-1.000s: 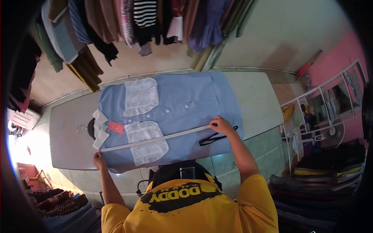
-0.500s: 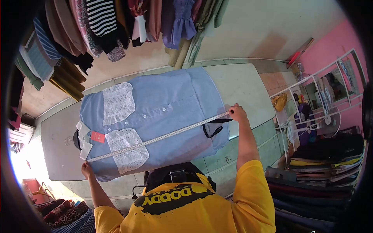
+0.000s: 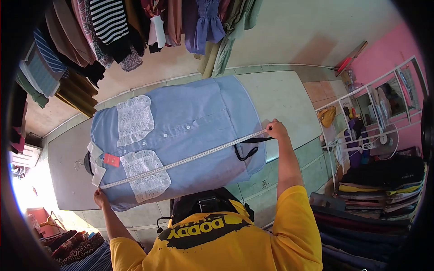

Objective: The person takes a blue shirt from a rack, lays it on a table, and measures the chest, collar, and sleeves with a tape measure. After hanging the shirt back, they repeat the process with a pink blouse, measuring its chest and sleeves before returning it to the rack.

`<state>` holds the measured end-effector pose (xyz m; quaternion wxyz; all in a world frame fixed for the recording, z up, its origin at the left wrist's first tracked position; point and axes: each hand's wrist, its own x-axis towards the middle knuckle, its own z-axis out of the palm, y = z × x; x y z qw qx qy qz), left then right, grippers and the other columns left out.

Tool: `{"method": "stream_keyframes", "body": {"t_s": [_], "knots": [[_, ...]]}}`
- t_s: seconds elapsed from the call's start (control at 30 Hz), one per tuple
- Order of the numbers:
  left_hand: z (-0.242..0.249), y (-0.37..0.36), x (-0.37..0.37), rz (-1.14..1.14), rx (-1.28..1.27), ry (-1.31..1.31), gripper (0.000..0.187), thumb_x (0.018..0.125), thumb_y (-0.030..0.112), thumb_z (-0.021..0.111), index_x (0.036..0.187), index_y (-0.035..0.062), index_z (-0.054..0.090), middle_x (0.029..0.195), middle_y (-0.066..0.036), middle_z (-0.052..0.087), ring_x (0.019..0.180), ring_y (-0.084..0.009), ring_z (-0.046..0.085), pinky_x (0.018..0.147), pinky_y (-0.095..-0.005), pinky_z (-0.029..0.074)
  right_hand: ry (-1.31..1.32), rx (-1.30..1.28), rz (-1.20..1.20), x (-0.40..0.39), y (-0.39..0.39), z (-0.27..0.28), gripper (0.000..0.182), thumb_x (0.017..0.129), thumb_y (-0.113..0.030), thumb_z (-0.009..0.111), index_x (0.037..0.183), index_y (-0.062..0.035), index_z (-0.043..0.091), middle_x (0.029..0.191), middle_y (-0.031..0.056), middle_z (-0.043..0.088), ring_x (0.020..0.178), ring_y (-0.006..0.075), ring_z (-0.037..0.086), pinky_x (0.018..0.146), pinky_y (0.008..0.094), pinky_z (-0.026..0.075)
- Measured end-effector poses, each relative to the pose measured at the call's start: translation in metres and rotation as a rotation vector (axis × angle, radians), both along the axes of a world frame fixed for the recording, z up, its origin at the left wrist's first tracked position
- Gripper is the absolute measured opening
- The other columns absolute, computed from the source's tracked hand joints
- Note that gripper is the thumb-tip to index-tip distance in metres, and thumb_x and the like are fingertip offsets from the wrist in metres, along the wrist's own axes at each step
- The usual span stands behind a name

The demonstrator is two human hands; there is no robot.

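Note:
A white tape measure (image 3: 194, 157) runs taut across a light blue blouse (image 3: 199, 104) laid flat with its collar to the left. My left hand (image 3: 101, 198) pinches one end of the tape beside the collar (image 3: 97, 169). At the hem side, my right hand (image 3: 276, 129) is closed on the tape, near a looped black strap (image 3: 246, 153). The blouse carries white eyelet ruffle panels (image 3: 135, 119), pale buttons (image 3: 165, 135) and a red tag (image 3: 111, 160). Part of a hanger hook (image 3: 77, 165) shows past the collar.
The garment lies on a pale table (image 3: 280, 97). Hanging clothes (image 3: 108, 27) line the wall above. On the right stand a white rack (image 3: 361, 101), a fan (image 3: 385, 141) and stacked folded clothes (image 3: 379, 185). More folded fabric (image 3: 74, 248) is at lower left.
The view has shifted slightly, so the blouse and hanging clothes sit a little further left. Both hands keep their hold on the stretched tape measure.

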<state>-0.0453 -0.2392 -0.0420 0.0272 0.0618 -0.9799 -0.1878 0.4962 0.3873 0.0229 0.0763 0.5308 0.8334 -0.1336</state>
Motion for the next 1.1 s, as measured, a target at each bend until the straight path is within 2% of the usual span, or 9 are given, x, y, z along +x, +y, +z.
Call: {"method": "stream_keyframes", "body": {"t_s": [0.37,0.87,0.93,0.97,1.03,1.07,1.1], "knots": [[0.000,0.003,0.002,0.038,0.023,-0.003,0.031,0.079,0.035,0.057,0.083,0.0056,0.064,0.076,-0.010,0.064,0.068,-0.0251,0.061,0.062,-0.0369,0.046,-0.050,-0.001,0.015,-0.003,0.002,-0.001,0.011,0.068,-0.026,0.067,0.072,-0.0167,0.064,0.092,0.0054,0.052,0.089,0.0267,0.052,0.075,0.0359,0.048],[0.000,0.003,0.004,0.089,0.117,-0.012,0.030,0.080,0.035,0.058,0.083,0.0059,0.064,0.076,-0.009,0.064,0.068,-0.0210,0.060,0.063,-0.0337,0.044,-0.028,0.051,0.023,-0.001,-0.004,0.004,0.005,0.068,-0.021,0.064,0.071,-0.0168,0.065,0.091,0.0063,0.053,0.086,0.0265,0.054,0.074,0.0366,0.048],[0.014,0.015,0.010,0.231,0.278,-0.006,0.031,0.078,0.036,0.059,0.084,0.0054,0.064,0.076,-0.009,0.064,0.068,-0.0203,0.059,0.065,-0.0323,0.044,0.026,0.001,0.084,0.001,0.004,0.010,0.009,0.067,-0.021,0.067,0.074,-0.0158,0.065,0.086,0.0083,0.053,0.077,0.0250,0.055,0.071,0.0353,0.048],[0.020,0.023,0.006,0.238,0.291,0.006,0.031,0.078,0.036,0.059,0.084,0.0054,0.064,0.076,-0.009,0.064,0.068,-0.0203,0.059,0.065,-0.0323,0.044,0.038,0.013,0.093,-0.007,0.008,0.020,0.009,0.067,-0.021,0.067,0.074,-0.0158,0.065,0.086,0.0083,0.053,0.077,0.0250,0.055,0.071,0.0353,0.048],[0.020,0.031,-0.003,0.045,0.473,0.143,0.030,0.078,0.034,0.061,0.086,0.0049,0.064,0.077,-0.007,0.064,0.068,-0.0174,0.058,0.065,-0.0301,0.044,0.348,-0.031,0.162,-0.023,0.002,0.052,0.017,0.065,-0.020,0.070,0.080,-0.0112,0.064,0.082,0.0096,0.053,0.067,0.0216,0.054,0.065,0.0315,0.047],[0.028,0.049,0.003,0.000,0.588,0.165,0.028,0.078,0.031,0.061,0.087,0.0044,0.064,0.076,-0.006,0.064,0.068,-0.0155,0.057,0.065,-0.0284,0.043,0.352,-0.030,0.167,-0.037,-0.004,0.067,0.017,0.065,-0.020,0.070,0.080,-0.0112,0.064,0.082,0.0096,0.053,0.067,0.0216,0.054,0.065,0.0315,0.047],[0.044,0.080,0.018,-0.049,0.702,0.185,0.026,0.079,0.029,0.061,0.088,0.0039,0.064,0.076,-0.005,0.063,0.069,-0.0136,0.056,0.064,-0.0266,0.043,0.529,-0.045,0.247,-0.058,-0.014,0.080,0.022,0.065,-0.018,0.070,0.084,-0.0090,0.063,0.082,0.0093,0.053,0.066,0.0194,0.054,0.063,0.0296,0.046]]}}
